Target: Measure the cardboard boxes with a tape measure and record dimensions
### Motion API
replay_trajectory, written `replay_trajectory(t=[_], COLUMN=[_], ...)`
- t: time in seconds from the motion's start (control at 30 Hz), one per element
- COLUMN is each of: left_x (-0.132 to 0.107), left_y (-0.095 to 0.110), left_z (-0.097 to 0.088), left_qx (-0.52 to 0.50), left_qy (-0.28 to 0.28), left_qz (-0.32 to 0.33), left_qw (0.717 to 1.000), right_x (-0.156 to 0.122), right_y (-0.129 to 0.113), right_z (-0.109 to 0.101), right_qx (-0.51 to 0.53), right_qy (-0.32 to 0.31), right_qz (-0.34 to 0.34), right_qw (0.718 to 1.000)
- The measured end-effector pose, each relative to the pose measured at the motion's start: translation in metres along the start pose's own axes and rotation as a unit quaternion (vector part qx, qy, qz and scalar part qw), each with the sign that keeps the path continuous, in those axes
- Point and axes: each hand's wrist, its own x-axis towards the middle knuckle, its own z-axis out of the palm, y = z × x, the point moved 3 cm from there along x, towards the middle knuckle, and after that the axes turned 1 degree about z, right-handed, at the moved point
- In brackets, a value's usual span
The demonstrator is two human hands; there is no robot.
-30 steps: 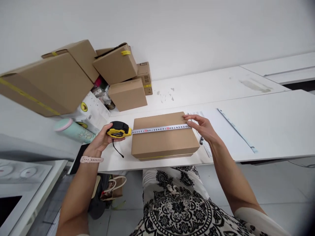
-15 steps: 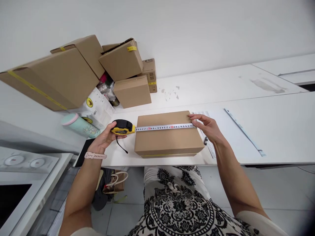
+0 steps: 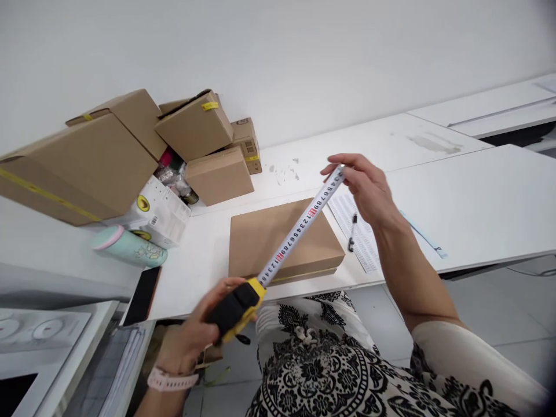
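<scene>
A black and yellow tape measure [image 3: 237,307] is gripped in my left hand [image 3: 195,330], low and close to my body at the table's front edge. Its white blade [image 3: 299,229] stretches up and rightward through the air, numbers showing, above a closed brown cardboard box [image 3: 278,231]. My right hand [image 3: 367,188] pinches the blade's free end between thumb and fingers, beyond the box's right side. The box lies on the white table [image 3: 200,255], part of its top hidden behind the blade.
A printed sheet [image 3: 356,237] with a black pen [image 3: 353,231] lies right of the box. Several cardboard boxes [image 3: 104,156] stand at the back left, near a mint-green bottle [image 3: 130,246] and a dark flat object [image 3: 142,295]. A light-blue strip [image 3: 423,234] lies farther right.
The tape measure has lifted off the box top and now slants. My left hand came down toward my body, while my right hand rose with the blade's end. The camera view shifted.
</scene>
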Motion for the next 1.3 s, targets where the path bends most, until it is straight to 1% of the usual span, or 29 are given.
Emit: replay_trajectory(t=[0.07, 0.1, 0.13, 0.17, 0.2, 0.27, 0.37, 0.43, 0.53, 0.67, 0.8, 0.93, 1.03, 1.3], left_x=[-0.001, -0.001, 0.0, 0.002, 0.003, 0.005, 0.007, 0.01, 0.016, 0.021, 0.018, 0.012, 0.01, 0.011], left_y=[-0.022, -0.032, -0.041, -0.048, -0.052, -0.054, -0.047, -0.041, -0.04, -0.05, -0.057, -0.056, -0.057, -0.06], left_z=[0.026, 0.037, 0.047, 0.057, 0.067, 0.087, 0.117, 0.134, 0.154, 0.166, 0.173, 0.176, 0.178, 0.18], left_qx=[-0.041, -0.065, -0.085, -0.099, -0.111, -0.129, -0.15, -0.157, -0.161, -0.172, -0.214, -0.202, -0.192, -0.203], left_qy=[-0.116, -0.157, -0.183, -0.198, -0.206, -0.205, -0.177, -0.165, -0.163, -0.136, -0.142, -0.137, -0.137, -0.14], left_qz=[-0.036, -0.048, -0.06, -0.069, -0.076, -0.078, -0.072, -0.075, -0.081, -0.102, -0.105, -0.097, -0.111, -0.119], left_qw=[0.992, 0.984, 0.978, 0.973, 0.969, 0.967, 0.97, 0.971, 0.97, 0.97, 0.961, 0.965, 0.965, 0.962], right_x=[0.014, 0.019, 0.024, 0.027, 0.029, 0.032, 0.034, 0.034, 0.033, 0.028, 0.024, 0.021, 0.02, 0.018], right_y=[0.009, 0.017, 0.026, 0.036, 0.046, 0.066, 0.088, 0.093, 0.093, 0.093, 0.095, 0.096, 0.096, 0.095], right_z=[0.012, 0.019, 0.026, 0.032, 0.038, 0.047, 0.055, 0.056, 0.056, 0.056, 0.056, 0.057, 0.058, 0.058], right_qx=[0.018, 0.025, 0.029, 0.03, 0.027, 0.012, -0.027, -0.051, -0.08, -0.078, -0.072, -0.089, -0.101, -0.103], right_qy=[-0.049, -0.075, -0.1, -0.124, -0.147, -0.187, -0.232, -0.236, -0.216, -0.204, -0.201, -0.202, -0.201, -0.205], right_qz=[0.01, 0.015, 0.021, 0.029, 0.039, 0.069, 0.111, 0.112, 0.1, 0.103, 0.097, 0.106, 0.105, 0.096], right_qw=[0.999, 0.997, 0.994, 0.991, 0.988, 0.98, 0.966, 0.964, 0.968, 0.97, 0.972, 0.969, 0.969, 0.969])
